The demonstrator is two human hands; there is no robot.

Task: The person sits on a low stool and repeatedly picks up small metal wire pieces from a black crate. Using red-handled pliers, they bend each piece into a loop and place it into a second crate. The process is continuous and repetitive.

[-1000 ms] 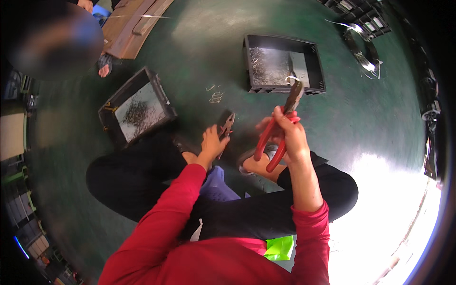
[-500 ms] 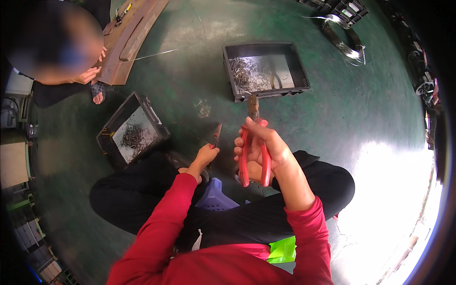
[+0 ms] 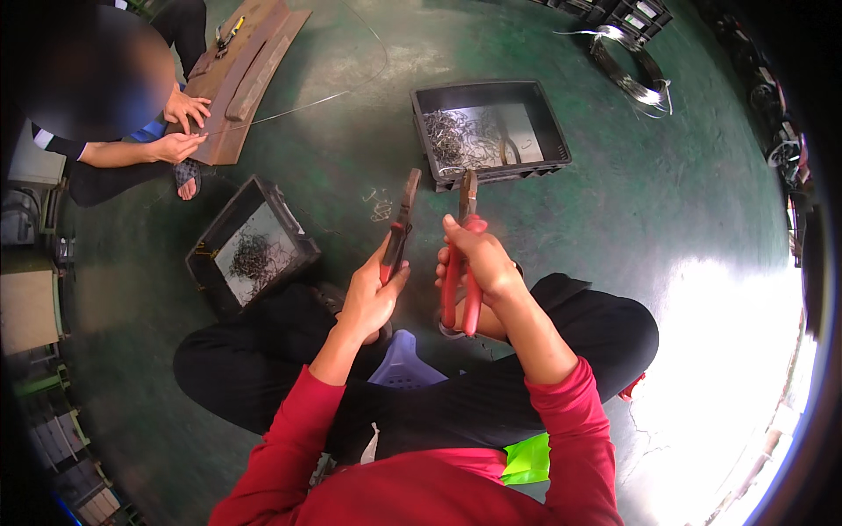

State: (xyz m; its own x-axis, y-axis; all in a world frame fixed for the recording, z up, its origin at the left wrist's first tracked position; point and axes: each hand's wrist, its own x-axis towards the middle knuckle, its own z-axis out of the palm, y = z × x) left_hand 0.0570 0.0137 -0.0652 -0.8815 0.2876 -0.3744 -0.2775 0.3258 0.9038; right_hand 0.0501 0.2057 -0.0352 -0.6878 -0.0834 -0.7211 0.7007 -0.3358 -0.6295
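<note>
Gripping black-and-red pliers (image 3: pixel 400 231), the left hand (image 3: pixel 368 298) could, swinging inward, knock the red pliers (image 3: pixel 474 224) the right hand (image 3: pixel 488 265) grips; whether either pinches anything is unclear.

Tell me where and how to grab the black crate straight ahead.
Grip the rims of its left and right short sides, from above: the crate sits flat, open-topped, with loose metal pieces inside, so lifting it level seems safest. Free the left hand and right hand first; each holds pliers.
</note>
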